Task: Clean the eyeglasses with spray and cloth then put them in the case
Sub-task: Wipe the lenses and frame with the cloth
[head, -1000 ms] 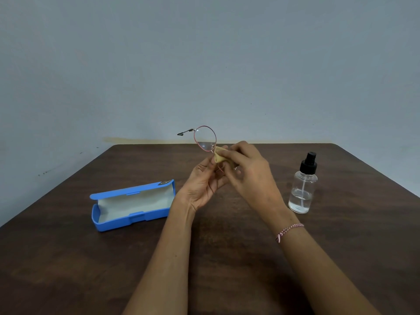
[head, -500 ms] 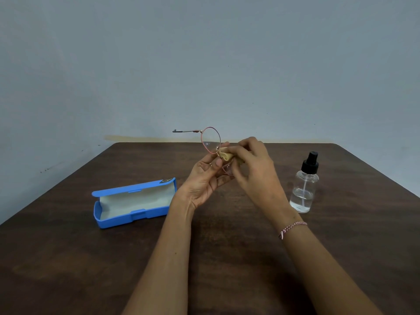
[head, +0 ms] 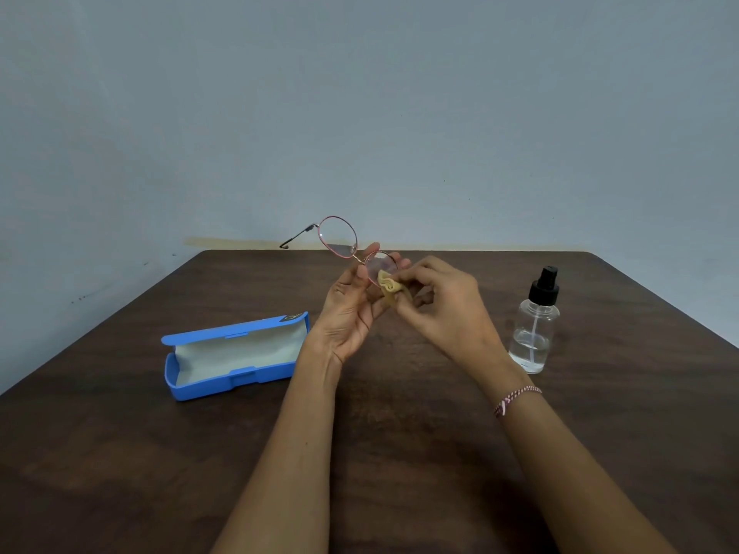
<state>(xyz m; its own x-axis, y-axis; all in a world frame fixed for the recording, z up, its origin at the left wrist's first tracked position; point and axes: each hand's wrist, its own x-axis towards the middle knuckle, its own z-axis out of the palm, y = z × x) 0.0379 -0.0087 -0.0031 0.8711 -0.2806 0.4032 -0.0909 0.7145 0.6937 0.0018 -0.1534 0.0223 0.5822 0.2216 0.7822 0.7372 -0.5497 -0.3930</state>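
Pink-rimmed round eyeglasses (head: 338, 236) are held up above the table's middle, one temple sticking out to the left. My left hand (head: 352, 313) grips them at the bridge, between the lenses. My right hand (head: 444, 309) pinches a crumpled tan cloth (head: 387, 286) against the lower right lens. A blue eyeglass case (head: 236, 353) lies open on the table to the left, its pale lining showing. A clear spray bottle (head: 535, 333) with a black pump top stands upright at the right.
A dark wooden table (head: 120, 453) carries everything; its far edge meets a plain grey-blue wall (head: 360, 113). A braided bracelet (head: 516, 398) is on my right wrist.
The glasses have turned, so both lenses now face me, with the temple angled down-left. My right hand has slid the cloth to the lower edge of the right lens.
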